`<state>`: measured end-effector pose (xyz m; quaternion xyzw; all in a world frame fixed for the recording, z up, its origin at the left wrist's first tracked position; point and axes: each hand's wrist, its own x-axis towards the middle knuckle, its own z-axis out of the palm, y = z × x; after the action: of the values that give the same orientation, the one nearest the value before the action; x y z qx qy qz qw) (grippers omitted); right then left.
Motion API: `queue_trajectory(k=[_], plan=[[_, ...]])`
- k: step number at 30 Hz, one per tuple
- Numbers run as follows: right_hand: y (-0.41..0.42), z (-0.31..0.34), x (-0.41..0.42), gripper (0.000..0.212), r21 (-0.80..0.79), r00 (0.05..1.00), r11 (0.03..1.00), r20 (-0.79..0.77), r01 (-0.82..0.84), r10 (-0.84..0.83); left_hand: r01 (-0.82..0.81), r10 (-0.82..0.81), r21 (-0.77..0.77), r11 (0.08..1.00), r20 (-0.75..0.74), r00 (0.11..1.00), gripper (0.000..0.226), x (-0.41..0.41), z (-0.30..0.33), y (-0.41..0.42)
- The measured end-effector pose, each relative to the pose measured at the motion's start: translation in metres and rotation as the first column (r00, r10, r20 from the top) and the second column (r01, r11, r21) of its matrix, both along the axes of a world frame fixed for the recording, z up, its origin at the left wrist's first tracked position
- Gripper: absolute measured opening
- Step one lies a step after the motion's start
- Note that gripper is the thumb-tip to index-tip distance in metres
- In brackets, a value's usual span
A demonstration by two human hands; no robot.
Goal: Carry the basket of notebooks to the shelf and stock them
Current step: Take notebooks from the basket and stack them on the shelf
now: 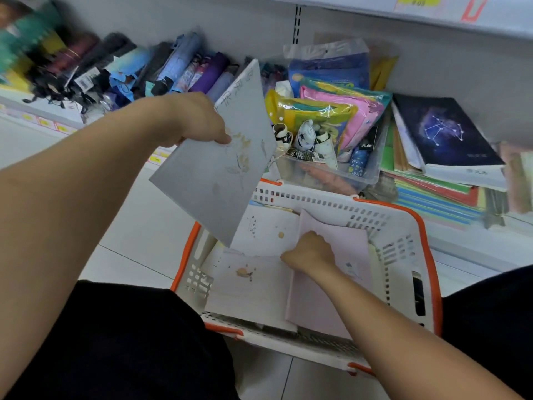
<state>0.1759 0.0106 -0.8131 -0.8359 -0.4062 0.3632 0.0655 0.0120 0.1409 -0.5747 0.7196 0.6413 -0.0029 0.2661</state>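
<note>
- Head view: the left hand [202, 122] grips a grey hardcover notebook [219, 157], tilted, above the far-left corner of the white plastic basket with orange handles [403, 226].
- The right hand [310, 251], fingers curled, seems to pinch a pale pink notebook [326, 301] lying in the basket beside white notebooks [251, 287].
- A dark constellation-cover notebook [444, 131] tops a stack at the shelf's [473, 249] front edge.

Basket [398, 226] sitting on floor [138, 249] before shelf [461, 241]; notebooks [259, 284] lying in it; umbrellas [173, 67] lying toward shelf's left end.

The gray notebook [222, 157] in the left hand [199, 119] is hiding a basket [403, 249] corner; things far left of that hand are looking blurry.
</note>
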Motion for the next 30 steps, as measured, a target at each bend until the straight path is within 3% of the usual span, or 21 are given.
queue_trajectory(k=[4, 9, 11, 13, 17, 21, 23, 26, 28, 30], plan=[[0.000, 0.005, 0.010, 0.013, 0.089, 0.995, 0.996, 0.093, 0.026, -0.034, 0.029, -0.030, -0.004, 1.000, -0.016, 0.999, 0.058, 0.002, -0.002, -0.001], [0.009, 0.071, 0.062, 0.021, 0.254, 0.985, 0.957, 0.061, 0.140, -0.160, 0.050, -0.051, -0.065, 0.997, -0.012, 0.999, 0.055, 0.003, -0.007, 0.001], [0.015, 0.120, 0.070, 0.015, 0.396, 0.985, 0.902, -0.033, 0.170, -0.172, 0.039, -0.035, -0.095, 0.995, 0.036, 0.999, 0.054, 0.006, -0.005, 0.001], [0.019, 0.168, 0.062, 0.024, 0.509, 0.960, 0.821, -0.230, 0.257, -0.159, 0.039, -0.027, -0.132, 0.990, 0.097, 0.995, 0.057, 0.011, -0.002, -0.001], [0.049, 0.222, 0.025, 0.016, 0.548, 0.817, 0.727, -0.576, 0.413, -0.030, 0.048, 0.015, -0.206, 0.977, 0.296, 0.955, 0.061, 0.019, 0.002, -0.003], [0.082, 0.237, -0.007, 0.028, 0.693, 0.878, 0.625, -0.477, 0.359, 0.025, 0.038, 0.056, -0.176, 0.984, 0.501, 0.864, 0.028, 0.023, 0.003, -0.003], [0.093, 0.242, -0.015, 0.045, 0.767, 0.917, 0.566, -0.396, 0.302, 0.047, -0.027, 0.084, -0.120, 0.992, 0.491, 0.867, 0.046, 0.022, 0.009, -0.007], [0.102, 0.250, -0.024, 0.048, 0.827, 0.954, 0.514, -0.294, 0.226, 0.053, -0.040, 0.098, -0.116, 0.992, 0.546, 0.832, 0.068, 0.015, 0.013, -0.010], [0.109, 0.251, -0.025, 0.045, 0.811, 0.946, 0.534, -0.319, 0.238, 0.062, 0.026, 0.100, -0.187, 0.982, 0.633, 0.768, 0.078, 0.008, 0.014, -0.012], [0.113, 0.248, -0.027, 0.036, 0.765, 0.913, 0.571, -0.403, 0.297, 0.066, 0.107, 0.082, -0.227, 0.968, 0.689, 0.720, 0.067, 0.001, 0.016, -0.013]])
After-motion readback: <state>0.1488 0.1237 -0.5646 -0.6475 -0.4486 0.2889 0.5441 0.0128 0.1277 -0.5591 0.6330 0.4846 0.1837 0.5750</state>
